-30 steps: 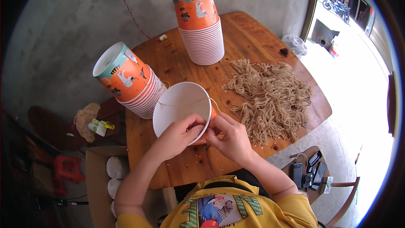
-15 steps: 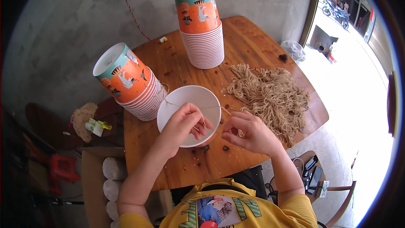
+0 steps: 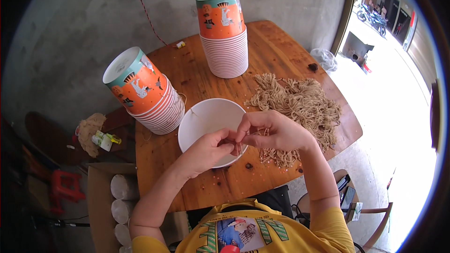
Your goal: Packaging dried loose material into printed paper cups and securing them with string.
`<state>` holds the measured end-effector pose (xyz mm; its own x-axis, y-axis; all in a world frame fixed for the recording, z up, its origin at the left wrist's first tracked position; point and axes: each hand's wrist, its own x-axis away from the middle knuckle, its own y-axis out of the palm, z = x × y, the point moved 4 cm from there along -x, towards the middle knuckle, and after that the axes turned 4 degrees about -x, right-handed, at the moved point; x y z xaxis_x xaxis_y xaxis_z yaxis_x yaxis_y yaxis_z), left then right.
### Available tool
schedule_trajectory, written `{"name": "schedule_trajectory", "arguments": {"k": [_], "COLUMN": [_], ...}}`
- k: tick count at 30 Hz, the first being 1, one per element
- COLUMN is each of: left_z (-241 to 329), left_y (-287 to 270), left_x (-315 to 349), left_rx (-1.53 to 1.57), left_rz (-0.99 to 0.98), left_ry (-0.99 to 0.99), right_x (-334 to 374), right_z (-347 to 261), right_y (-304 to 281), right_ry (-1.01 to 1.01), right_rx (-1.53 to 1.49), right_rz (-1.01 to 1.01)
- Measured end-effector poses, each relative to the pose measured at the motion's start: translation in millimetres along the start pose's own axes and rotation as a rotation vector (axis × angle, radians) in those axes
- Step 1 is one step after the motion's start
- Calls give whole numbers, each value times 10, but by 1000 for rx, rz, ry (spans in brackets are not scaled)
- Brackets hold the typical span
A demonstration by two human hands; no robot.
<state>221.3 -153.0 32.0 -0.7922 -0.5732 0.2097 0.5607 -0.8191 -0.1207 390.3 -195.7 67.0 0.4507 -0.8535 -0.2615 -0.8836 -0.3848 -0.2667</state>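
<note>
Over the right side of a white paper bucket (image 3: 201,119), my two hands meet, fingertips to fingertips. My left hand (image 3: 211,152) is closed in a pinch, and so is my right hand (image 3: 274,133). Between them shows a thin piece of beige string (image 3: 240,149); how it runs among the fingers is partly hidden. A short bit of string also lies against the bucket's far left inner wall. Close beyond my right hand, a heap of tangled beige strings (image 3: 307,100) lies on the wooden table (image 3: 187,192).
Two nested stacks of orange and teal paper buckets stand upside down: a tilted left stack (image 3: 145,89) and an upright far stack (image 3: 222,33). A cardboard box (image 3: 98,206) with white rolls or cups is below left. A chair (image 3: 384,229) stands at right.
My right hand has moved left to meet my left hand, which shifted slightly right and down. The string stretched across the bucket's mouth is now gathered between the fingers.
</note>
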Motion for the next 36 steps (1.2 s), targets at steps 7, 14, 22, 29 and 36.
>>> {"name": "schedule_trajectory", "arguments": {"k": [7,14,22,29,36], "left_z": [-31,-58,-36,-57,-93], "left_y": [-36,54,73,36,19], "left_x": [-72,-204,-175,-170,-167], "left_rx": [-110,41,97,227,337], "left_rz": [88,152,23,-130,-114], "left_ry": [2,36,-49,-143,-163], "right_x": [95,62,-52,4,157], "right_z": [-10,-19,46,79,127], "right_y": [-6,99,65,58,24], "right_ry": [59,75,-208,-14,-74], "right_rx": [-9,-10,395,357,349], "right_rz": [22,-87,260,312,374]}}
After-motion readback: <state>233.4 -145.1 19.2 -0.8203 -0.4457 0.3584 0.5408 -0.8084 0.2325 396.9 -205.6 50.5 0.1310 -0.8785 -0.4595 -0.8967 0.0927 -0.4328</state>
